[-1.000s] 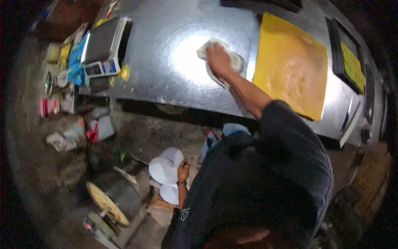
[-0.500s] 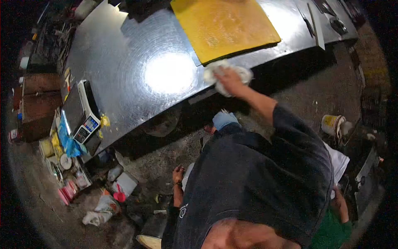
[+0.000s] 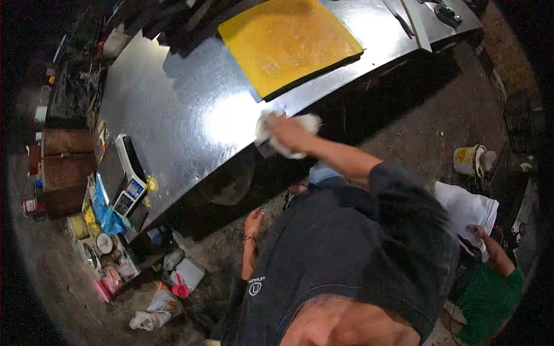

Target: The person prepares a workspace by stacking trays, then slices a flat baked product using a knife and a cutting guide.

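My right hand [image 3: 284, 130] is closed on a bunched white cloth [image 3: 306, 124] and presses it on the front edge of the shiny metal table [image 3: 179, 109]. Just beyond the cloth, a square yellow slab [image 3: 291, 46] lies flat on the tabletop. Low at my left side hangs my left hand [image 3: 253, 224], with a bracelet at the wrist. Its fingers are loosely curled, with nothing visible in them, and it touches nothing.
A digital scale [image 3: 131, 179] sits at the table's left end beside a blue plastic bag [image 3: 109, 216]. A long metal strip [image 3: 416, 26] lies at the right. On the floor are a jug [image 3: 187, 272] and a bucket [image 3: 470, 160]. A green-sleeved person [image 3: 490, 297] is at my right.
My right hand has swept the cloth left along the table edge, away from the yellow slab's front corner. My left hand has risen slightly. The other person's arm and white fabric show more.
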`<action>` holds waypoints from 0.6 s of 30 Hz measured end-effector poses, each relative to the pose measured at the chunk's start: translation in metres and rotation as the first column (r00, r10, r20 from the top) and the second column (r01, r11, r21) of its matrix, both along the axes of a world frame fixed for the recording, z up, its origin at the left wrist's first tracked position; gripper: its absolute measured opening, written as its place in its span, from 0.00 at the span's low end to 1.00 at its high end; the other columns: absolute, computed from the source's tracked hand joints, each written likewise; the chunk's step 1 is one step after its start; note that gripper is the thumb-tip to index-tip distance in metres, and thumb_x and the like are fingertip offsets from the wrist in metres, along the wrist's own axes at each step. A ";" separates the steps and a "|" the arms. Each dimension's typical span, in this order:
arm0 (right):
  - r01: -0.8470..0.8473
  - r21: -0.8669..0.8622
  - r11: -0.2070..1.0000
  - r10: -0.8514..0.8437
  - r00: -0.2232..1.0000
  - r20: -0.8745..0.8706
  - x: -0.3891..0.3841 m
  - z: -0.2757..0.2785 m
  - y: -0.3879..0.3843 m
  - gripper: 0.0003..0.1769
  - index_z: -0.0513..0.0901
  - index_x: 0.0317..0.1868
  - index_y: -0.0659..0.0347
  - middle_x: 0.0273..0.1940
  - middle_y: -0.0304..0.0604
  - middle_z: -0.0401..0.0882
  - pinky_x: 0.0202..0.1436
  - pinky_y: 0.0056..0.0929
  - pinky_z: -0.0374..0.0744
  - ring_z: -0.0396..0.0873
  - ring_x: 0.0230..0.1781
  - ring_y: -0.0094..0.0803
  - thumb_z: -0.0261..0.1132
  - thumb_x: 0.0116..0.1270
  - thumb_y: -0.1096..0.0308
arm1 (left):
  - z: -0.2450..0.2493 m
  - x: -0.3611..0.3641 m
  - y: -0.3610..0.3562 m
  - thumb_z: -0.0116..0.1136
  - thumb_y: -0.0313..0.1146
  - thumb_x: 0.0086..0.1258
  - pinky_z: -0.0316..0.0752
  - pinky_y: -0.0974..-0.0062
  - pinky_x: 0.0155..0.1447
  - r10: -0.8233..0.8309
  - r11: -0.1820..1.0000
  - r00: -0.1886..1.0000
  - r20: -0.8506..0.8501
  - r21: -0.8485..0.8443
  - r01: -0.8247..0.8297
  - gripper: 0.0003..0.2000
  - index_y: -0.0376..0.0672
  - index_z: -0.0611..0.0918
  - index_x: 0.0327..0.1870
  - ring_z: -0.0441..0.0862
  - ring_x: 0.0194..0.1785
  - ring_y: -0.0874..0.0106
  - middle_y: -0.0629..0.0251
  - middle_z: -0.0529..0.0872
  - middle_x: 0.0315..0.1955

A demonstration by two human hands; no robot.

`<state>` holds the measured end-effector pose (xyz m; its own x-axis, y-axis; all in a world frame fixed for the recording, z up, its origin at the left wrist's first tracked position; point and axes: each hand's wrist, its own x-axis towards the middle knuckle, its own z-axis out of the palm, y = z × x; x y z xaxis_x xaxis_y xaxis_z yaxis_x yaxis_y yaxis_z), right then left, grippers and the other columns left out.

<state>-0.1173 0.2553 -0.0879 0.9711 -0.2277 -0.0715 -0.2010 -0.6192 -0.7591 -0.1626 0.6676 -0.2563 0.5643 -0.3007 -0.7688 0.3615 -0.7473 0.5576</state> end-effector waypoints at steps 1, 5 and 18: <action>-0.060 -0.126 0.990 0.051 0.996 -0.077 0.025 -0.032 0.012 0.21 0.75 0.60 0.61 0.61 0.59 0.72 0.57 0.54 0.75 0.77 0.53 0.56 0.44 0.79 0.59 | 0.021 0.005 -0.022 0.61 0.48 0.72 0.72 0.64 0.65 -0.010 1.000 0.997 0.070 -0.008 0.010 0.30 0.40 0.73 0.70 0.77 0.63 0.62 0.56 0.80 0.61; -0.131 -0.375 0.918 0.078 0.985 -0.153 0.029 -0.055 -0.042 0.21 0.77 0.61 0.62 0.65 0.62 0.69 0.57 0.52 0.77 0.78 0.53 0.56 0.51 0.75 0.60 | 0.063 0.010 -0.052 0.60 0.47 0.73 0.70 0.60 0.69 0.059 0.997 0.979 0.197 -0.066 -0.047 0.30 0.40 0.71 0.71 0.74 0.68 0.61 0.53 0.76 0.66; 0.522 -0.515 0.680 -0.701 0.669 -0.247 -0.155 0.003 -0.428 0.19 0.77 0.52 0.71 0.54 0.64 0.78 0.52 0.49 0.81 0.80 0.53 0.50 0.48 0.74 0.64 | -0.076 -0.050 -0.066 0.52 0.40 0.76 0.74 0.61 0.49 0.012 0.999 0.983 0.184 0.042 -0.020 0.14 0.36 0.82 0.43 0.80 0.41 0.62 0.59 0.83 0.35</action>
<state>-0.2719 -0.1724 -0.0850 0.4930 -0.8510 -0.1809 -0.8593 -0.4437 -0.2546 -0.2126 0.6017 -0.3321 0.7019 -0.2592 -0.6635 0.2677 -0.7672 0.5829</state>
